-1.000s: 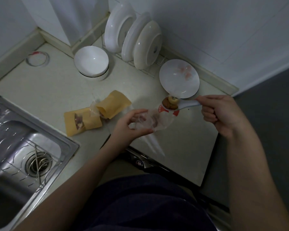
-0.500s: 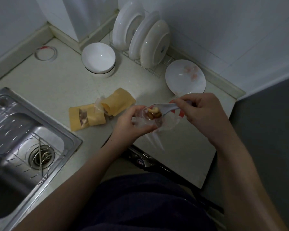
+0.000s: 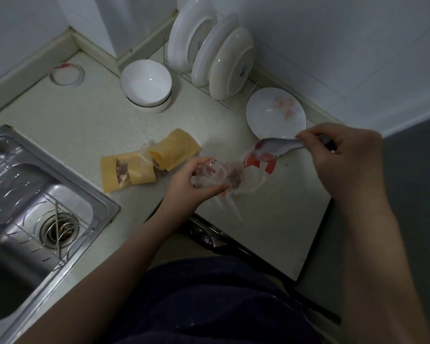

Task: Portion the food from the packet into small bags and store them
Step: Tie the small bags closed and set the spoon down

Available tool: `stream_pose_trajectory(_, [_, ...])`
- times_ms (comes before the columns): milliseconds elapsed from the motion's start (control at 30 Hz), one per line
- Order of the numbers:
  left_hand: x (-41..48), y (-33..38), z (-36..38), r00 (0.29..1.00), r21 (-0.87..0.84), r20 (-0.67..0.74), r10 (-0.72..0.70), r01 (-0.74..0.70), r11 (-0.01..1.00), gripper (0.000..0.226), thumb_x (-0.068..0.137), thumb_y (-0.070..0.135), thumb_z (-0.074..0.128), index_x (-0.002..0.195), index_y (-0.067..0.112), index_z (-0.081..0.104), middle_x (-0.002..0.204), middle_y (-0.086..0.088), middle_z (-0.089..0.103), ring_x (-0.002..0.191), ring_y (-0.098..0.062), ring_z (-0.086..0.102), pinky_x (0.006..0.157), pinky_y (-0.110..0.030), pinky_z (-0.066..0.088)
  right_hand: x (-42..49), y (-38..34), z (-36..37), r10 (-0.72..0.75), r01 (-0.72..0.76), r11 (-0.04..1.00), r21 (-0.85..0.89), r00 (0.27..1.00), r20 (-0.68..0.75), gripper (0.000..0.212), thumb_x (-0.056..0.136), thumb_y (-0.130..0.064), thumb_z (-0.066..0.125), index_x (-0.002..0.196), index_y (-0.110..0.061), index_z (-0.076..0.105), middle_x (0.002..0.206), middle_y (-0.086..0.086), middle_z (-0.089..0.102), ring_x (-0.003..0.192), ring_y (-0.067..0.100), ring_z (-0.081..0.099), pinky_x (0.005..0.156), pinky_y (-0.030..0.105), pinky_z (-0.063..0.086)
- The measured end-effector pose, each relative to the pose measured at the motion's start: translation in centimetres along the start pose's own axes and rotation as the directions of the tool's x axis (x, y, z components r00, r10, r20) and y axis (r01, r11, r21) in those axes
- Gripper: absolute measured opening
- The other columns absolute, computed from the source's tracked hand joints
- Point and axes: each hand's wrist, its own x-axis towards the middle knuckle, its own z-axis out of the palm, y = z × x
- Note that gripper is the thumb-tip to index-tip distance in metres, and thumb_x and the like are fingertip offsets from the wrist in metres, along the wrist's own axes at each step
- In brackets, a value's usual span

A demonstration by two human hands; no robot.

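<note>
**Position.** The left grip (image 3: 196, 184) is curled round the mouth of the small bag (image 3: 212, 172) and holds it open just above the table (image 3: 278, 219). The right grip (image 3: 345, 157) pinches the handle of the spoon (image 3: 276, 147), whose bowl sits over the red-labelled packet (image 3: 258, 163). The packet lies on the table just beside the small bag. Where one clear film ends and the other begins cannot be told.

**Handling.** The small bag is judged to be thin, limp and very light. It will probably collapse shut if released, and the film is likely slippery. The mouth should be held at its rim, with thumb and fingers on opposite sides to keep it spread. The filled bottom should be supported, not squeezed. The spoon is stiff and is best held at the handle end, kept level while loaded.

**Stored portions.** Two yellow paper bags (image 3: 127, 173) lie near the sink (image 3: 23, 194).
</note>
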Motion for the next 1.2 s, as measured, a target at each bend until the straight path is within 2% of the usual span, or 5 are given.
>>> stream_pose_trajectory(233, [0.0,-0.8,0.0,0.998,0.006,0.017,-0.067,0.067,0.998,0.061,0.058,0.058,0.078,0.113,0.04,0.059,0.101,0.03,0.061,0.098,0.006,0.058,0.086,-0.042,0.057,0.8,1.6,1.8,-0.051,0.085,0.986,-0.145,0.973,0.224,0.017,0.092,-0.015,0.059,0.091,-0.004,0.073,0.081,0.011,0.071,0.072,0.025,0.063,0.065,0.034,0.049])
stream_pose_trajectory(533, [-0.1,-1.8,-0.3,0.989,0.019,0.04,-0.141,0.141,0.99,0.069,0.054,0.063,0.076,0.116,0.037,0.059,0.105,0.019,0.064,0.098,0.005,0.058,0.09,-0.036,0.054,1.5,1.8,7.7,-0.089,0.338,0.901,-0.271,0.756,0.648,0.023,0.098,-0.01,0.044,0.113,-0.009,0.061,0.106,0.008,0.061,0.093,0.025,0.061,0.078,0.039,0.05])
stream_pose_trajectory(767, [-0.1,-2.2,-0.8,0.986,0.008,0.057,-0.158,0.158,0.987,0.071,0.051,0.069,0.076,0.113,0.041,0.057,0.108,0.015,0.06,0.094,0.01,0.056,0.082,-0.031,0.055,3.2,2.3,9.6,-0.239,0.666,0.62,-0.415,0.664,0.709,0.019,0.092,-0.015,0.052,0.101,-0.013,0.068,0.103,0.003,0.063,0.096,0.021,0.054,0.076,0.03,0.037])
stream_pose_trajectory(933, [0.0,-2.4,-0.8,0.987,0.03,0.058,-0.152,0.151,0.988,0.066,0.052,0.068,0.075,0.11,0.044,0.055,0.107,0.017,0.059,0.094,0.011,0.055,0.077,-0.022,0.051,3.3,2.2,12.0,-0.012,0.599,0.654,-0.462,0.619,0.785,0.021,0.085,0.003,0.052,0.098,-0.004,0.066,0.097,0.011,0.065,0.086,0.028,0.063,0.076,0.034,0.043])
stream_pose_trajectory(1200, [0.5,-3.0,-0.7,0.984,0.027,0.048,-0.174,0.173,0.985,0.054,0.067,0.035,0.085,0.114,0.029,0.059,0.105,0.01,0.062,0.092,0.007,0.057,0.079,-0.021,0.05,2.2,3.1,14.1,0.047,0.491,0.748,-0.447,0.632,0.773,0.017,0.091,-0.021,0.055,0.106,-0.013,0.058,0.094,0.007,0.066,0.089,0.027,0.065,0.067,0.035,0.045])
